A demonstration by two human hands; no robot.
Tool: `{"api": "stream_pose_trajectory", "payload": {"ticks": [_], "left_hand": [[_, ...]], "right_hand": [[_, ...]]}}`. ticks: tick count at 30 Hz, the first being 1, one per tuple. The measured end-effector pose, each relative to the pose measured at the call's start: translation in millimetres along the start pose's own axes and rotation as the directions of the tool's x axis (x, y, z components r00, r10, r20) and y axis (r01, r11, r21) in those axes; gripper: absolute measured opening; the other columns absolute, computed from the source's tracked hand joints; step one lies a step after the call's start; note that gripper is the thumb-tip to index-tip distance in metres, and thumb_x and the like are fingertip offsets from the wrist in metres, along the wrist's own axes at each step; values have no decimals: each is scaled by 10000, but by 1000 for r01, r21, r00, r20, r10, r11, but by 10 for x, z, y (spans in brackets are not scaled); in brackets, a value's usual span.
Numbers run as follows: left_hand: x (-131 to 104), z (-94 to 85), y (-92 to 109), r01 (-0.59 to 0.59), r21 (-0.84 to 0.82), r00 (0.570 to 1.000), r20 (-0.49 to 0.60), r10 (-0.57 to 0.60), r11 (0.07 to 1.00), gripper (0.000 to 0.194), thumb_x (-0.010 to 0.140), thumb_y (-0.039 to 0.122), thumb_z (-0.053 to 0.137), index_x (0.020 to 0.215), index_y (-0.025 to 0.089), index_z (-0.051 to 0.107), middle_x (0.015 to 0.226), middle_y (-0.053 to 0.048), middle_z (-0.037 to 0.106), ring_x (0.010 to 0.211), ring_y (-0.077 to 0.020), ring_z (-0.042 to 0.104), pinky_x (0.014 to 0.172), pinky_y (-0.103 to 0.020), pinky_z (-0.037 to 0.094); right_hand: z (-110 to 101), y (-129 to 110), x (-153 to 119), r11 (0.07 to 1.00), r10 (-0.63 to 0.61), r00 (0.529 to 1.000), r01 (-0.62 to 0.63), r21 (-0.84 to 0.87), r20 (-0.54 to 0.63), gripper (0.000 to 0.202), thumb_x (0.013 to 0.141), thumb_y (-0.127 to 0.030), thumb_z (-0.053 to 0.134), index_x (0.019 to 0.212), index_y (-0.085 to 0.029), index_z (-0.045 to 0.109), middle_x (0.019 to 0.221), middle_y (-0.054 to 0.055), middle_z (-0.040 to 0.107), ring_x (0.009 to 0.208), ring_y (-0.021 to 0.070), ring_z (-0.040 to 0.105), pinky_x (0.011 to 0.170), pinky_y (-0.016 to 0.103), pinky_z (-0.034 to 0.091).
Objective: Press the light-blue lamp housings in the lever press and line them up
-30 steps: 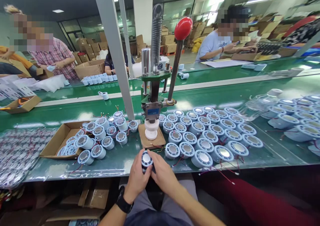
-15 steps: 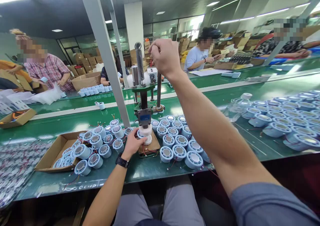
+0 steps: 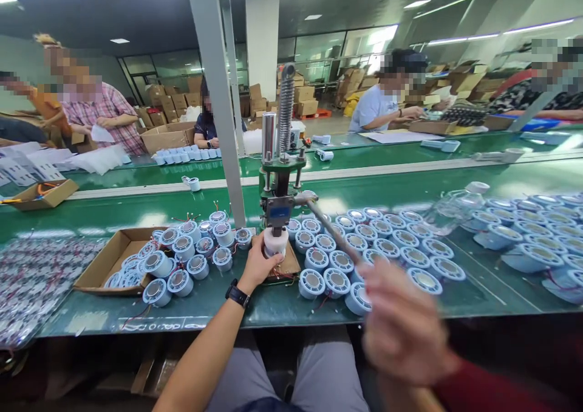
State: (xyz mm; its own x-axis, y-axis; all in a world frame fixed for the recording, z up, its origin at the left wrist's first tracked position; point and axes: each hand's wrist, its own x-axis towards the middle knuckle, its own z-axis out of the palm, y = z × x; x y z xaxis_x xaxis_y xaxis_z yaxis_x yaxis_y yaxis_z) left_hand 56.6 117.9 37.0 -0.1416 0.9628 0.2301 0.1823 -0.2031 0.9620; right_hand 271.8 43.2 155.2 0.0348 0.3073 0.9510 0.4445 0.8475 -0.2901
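Note:
At the hand press [image 3: 279, 208], the white press head [image 3: 276, 240] is down low over the fixture. My left hand [image 3: 259, 265], with a black watch on the wrist, is curled round the base of that head. Its thumb is in front, and the light blue round housing it steadies there is mostly hidden. My right hand [image 3: 405, 321] is smeared by motion but closed round the end of the press lever [image 3: 334, 233], which slants down toward me. Finished-looking blue round housings [image 3: 337, 263] with grey discs stand right of the press.
A cardboard tray [image 3: 93, 275] of light blue rings sits to the left, with more housings [image 3: 182, 248] beside it. Further right are several more housings [image 3: 523, 248] and a clear bottle [image 3: 460, 205]. A metal post [image 3: 223, 96] rises behind. Co-workers sit across the belt.
My right hand has swung the lever from upright down toward me and to the right. The press head has dropped. My left hand stays at the fixture.

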Motion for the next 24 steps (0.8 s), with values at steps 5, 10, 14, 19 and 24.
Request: {"api": "stream_pose_trajectory", "payload": {"ticks": [5,10,14,19,24], "left_hand": [[-21,56,11,-14,-2,997,-75,14,1000,726,659,128,757,1345,175,526,1347,-113,605,1267,-286,546,1133,-456,369],[36,114,28,-9,-95,995,-96,0,995,827,700,138,726,1451,159,379,1397,-143,565,1282,-250,551,1124,-417,395],[-18,144,49,-20,-142,995,-102,6,990,904,731,172,712,1511,153,255,1385,-162,577,1257,-248,580,1104,-432,424],[-483,122,127,-20,-84,997,-76,14,996,988,745,242,715,1554,185,149,1371,-132,603,1248,-267,595,1083,-436,465],[-1141,48,242,-118,275,988,131,84,954,919,810,228,648,1568,265,130,1350,-79,632,1217,-250,625,1038,-402,517]], "right_hand": [[-48,172,-377,998,-60,994,62,-18,96,564,802,-138,606,1243,-490,614,903,50,617,864,286,663,785,577,577],[436,575,1548,981,-156,983,142,134,98,317,927,-169,524,1231,-209,603,1179,58,603,1109,175,610,994,392,526],[821,776,1780,975,-27,981,-17,220,194,387,957,-187,417,1332,-152,503,1421,102,449,1320,213,490,1023,372,508],[750,479,-138,956,169,927,-237,175,334,514,911,-211,515,1415,-233,413,1369,101,519,1307,232,509,1084,428,491],[415,-59,-1294,893,322,809,-432,125,491,524,879,-244,578,1384,-218,441,1362,102,523,1276,218,537,1065,338,495]]}}
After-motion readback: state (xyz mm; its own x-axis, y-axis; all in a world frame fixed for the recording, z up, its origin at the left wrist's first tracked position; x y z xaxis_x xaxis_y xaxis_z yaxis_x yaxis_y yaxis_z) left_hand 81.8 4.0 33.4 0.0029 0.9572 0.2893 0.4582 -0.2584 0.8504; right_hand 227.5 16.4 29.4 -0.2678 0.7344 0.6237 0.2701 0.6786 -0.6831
